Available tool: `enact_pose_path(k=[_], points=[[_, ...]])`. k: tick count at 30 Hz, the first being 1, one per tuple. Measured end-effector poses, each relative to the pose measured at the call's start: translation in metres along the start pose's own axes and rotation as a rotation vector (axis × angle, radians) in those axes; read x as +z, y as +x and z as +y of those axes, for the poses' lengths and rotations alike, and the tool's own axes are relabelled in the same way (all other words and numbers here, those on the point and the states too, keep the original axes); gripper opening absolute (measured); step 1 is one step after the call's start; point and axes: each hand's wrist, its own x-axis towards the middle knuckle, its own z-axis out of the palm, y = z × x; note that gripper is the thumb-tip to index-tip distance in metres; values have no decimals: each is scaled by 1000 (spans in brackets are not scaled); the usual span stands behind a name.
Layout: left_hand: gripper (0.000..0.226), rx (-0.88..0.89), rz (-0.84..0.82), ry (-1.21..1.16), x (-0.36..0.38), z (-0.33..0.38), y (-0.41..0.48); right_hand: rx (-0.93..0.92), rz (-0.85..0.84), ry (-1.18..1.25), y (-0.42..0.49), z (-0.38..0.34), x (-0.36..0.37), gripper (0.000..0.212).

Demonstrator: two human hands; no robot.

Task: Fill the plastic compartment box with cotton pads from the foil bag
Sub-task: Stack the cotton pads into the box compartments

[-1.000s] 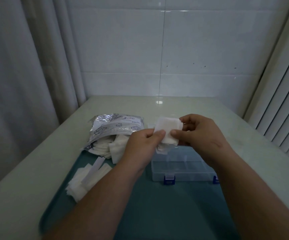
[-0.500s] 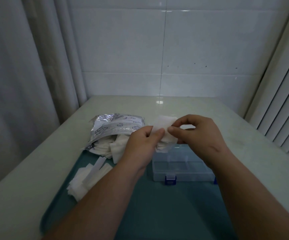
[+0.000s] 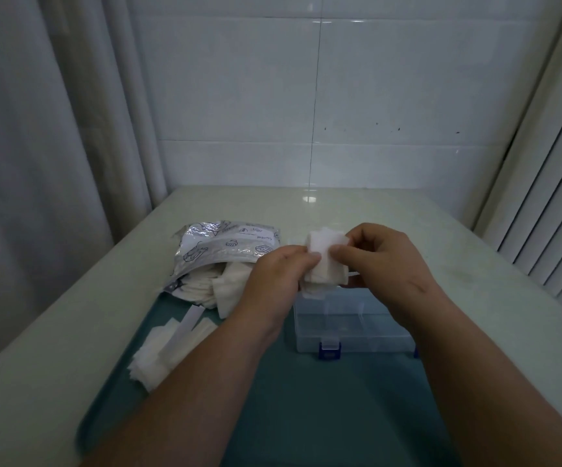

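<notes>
A small stack of white cotton pads (image 3: 324, 261) is pinched between my left hand (image 3: 277, 281) and my right hand (image 3: 379, 261), just above the back left part of the clear plastic compartment box (image 3: 350, 328). The box has blue latches and stands open on a teal tray (image 3: 306, 416). The silver foil bag (image 3: 225, 247) lies to the left with its mouth open and white pads (image 3: 205, 288) spilling out toward me. My hands hide the back of the box.
A loose pile of pads with a white strip (image 3: 168, 345) lies at the tray's left edge. The tray sits on a pale table (image 3: 70, 332). A curtain hangs left, a tiled wall stands behind, and slatted blinds hang right.
Both hands have stayed above the box, fingering the pads; my right thumb and fingers have slid over the top pad and the stack has shifted slightly.
</notes>
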Motion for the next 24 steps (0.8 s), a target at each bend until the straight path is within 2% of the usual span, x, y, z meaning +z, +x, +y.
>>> enact_pose_path(k=[10,15,20,24], points=[[19,-52,52,-55,1,-5,5,-9,-2,-79,1,0,-4,7],[46,-24,5,65,-1,-5,5,-14,-15,-114,1,0,-6,8],[35,-17,19,147,-2,-5,3,-29,-63,-107,-1,-3,-6,7],[30,0,43,170,-3,-5,3,-1,-109,31,-4,-9,-12,6]])
